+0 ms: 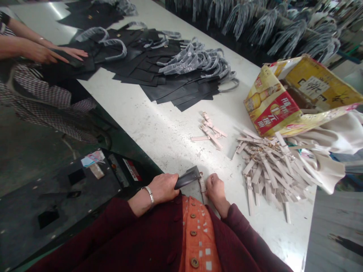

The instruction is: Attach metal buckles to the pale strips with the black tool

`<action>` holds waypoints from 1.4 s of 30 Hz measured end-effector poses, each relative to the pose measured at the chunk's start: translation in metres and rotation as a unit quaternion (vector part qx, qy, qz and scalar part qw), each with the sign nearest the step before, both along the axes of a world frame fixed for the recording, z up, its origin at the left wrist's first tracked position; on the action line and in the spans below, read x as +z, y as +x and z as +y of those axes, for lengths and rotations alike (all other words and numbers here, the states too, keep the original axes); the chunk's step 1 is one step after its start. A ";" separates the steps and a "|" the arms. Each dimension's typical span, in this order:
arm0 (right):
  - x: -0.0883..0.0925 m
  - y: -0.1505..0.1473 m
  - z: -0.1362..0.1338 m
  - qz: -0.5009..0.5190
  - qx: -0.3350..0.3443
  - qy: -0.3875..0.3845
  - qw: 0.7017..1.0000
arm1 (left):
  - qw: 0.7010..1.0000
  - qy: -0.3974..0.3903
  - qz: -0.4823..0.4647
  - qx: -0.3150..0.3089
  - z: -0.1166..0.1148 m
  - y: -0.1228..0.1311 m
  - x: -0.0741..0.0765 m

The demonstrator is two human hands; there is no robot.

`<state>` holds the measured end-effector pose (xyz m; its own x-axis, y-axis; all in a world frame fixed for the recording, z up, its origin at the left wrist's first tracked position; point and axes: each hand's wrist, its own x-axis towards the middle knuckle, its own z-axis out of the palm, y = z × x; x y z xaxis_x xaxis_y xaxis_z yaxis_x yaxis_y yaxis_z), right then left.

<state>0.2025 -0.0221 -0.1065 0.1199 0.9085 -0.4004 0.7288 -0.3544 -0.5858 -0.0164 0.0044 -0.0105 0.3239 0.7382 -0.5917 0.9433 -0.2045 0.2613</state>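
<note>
My left hand (pixel 163 187), with a bracelet at its wrist, is closed around a black-handled tool (pixel 187 178). The tool's wide end touches or nearly touches the top of a short pale strap (pixel 202 184) with a small metal fitting. My right hand (pixel 215 190) is closed at the strap's right edge, its fingertips pressed together on it. Further up the table lie a few loose pale pink straps (pixel 211 132) with gold-coloured fittings. To the right of my right hand is a large heap of similar straps (pixel 268 166).
An open yellow carton (pixel 272 102) stands behind the heap, beside white cloth (pixel 326 132). Black bag panels (pixel 181 88) with plastic-wrapped handles (pixel 195 58) cover the far table (pixel 136 117). At left, a co-worker's hands (pixel 56 54) press on black pieces.
</note>
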 end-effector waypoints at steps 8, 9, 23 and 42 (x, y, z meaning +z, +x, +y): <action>0.015 0.008 -0.013 0.079 -0.025 -0.008 0.997 | 1.000 -0.006 0.003 0.005 -0.001 -0.005 0.001; 0.017 0.008 -0.015 0.038 0.013 -0.008 0.999 | 1.000 -0.006 0.005 0.005 -0.002 -0.004 0.000; 0.009 0.019 0.001 -0.094 0.167 0.218 0.957 | 0.999 0.025 -0.012 0.020 0.004 -0.035 0.003; -0.014 0.027 -0.005 0.127 0.076 0.216 0.965 | 0.995 0.007 0.035 -0.092 0.002 0.026 0.013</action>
<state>0.2299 -0.0275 -0.1207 -0.0798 0.9966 0.0199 0.5670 0.0618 -0.8214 0.0093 0.0065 0.0027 0.4123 0.6784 -0.6081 0.9056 -0.3781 0.1922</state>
